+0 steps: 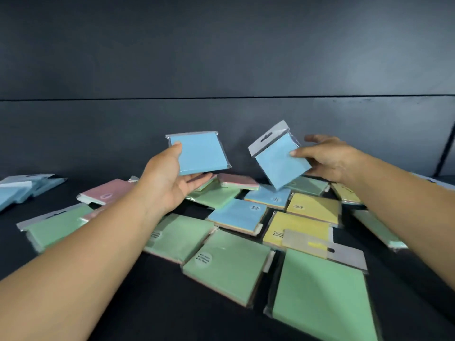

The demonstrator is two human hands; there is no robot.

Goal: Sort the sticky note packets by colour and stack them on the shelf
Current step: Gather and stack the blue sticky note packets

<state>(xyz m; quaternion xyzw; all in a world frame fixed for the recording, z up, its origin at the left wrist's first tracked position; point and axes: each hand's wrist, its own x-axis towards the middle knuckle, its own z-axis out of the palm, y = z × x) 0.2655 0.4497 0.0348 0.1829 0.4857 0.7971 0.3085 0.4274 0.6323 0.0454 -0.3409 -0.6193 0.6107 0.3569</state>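
Head view: two bare forearms reach over a dark shelf (152,291) backed by a matte dark grey wall panel (221,57) crossed by one thin horizontal seam. Left hand (167,183), palm up, holds a blue packet (199,153) raised off the surface, thumb pressed on its face and fingers (197,179) curled beneath. Right hand (327,158) pinches a second blue packet (280,161), tilted with its grey hang tab uppermost, thumb on its face and the other fingers behind. Below, sticky note packets in clear sleeves lie scattered and partly overlapping on the shelf: green packets (229,264) nearest the camera and at the left, yellow packets (312,207) at the right, pink packets (108,190) towards the back, and further blue ones (238,212) at the centre. At far left, well apart from the scatter, lies a pile of blue packets (22,188)
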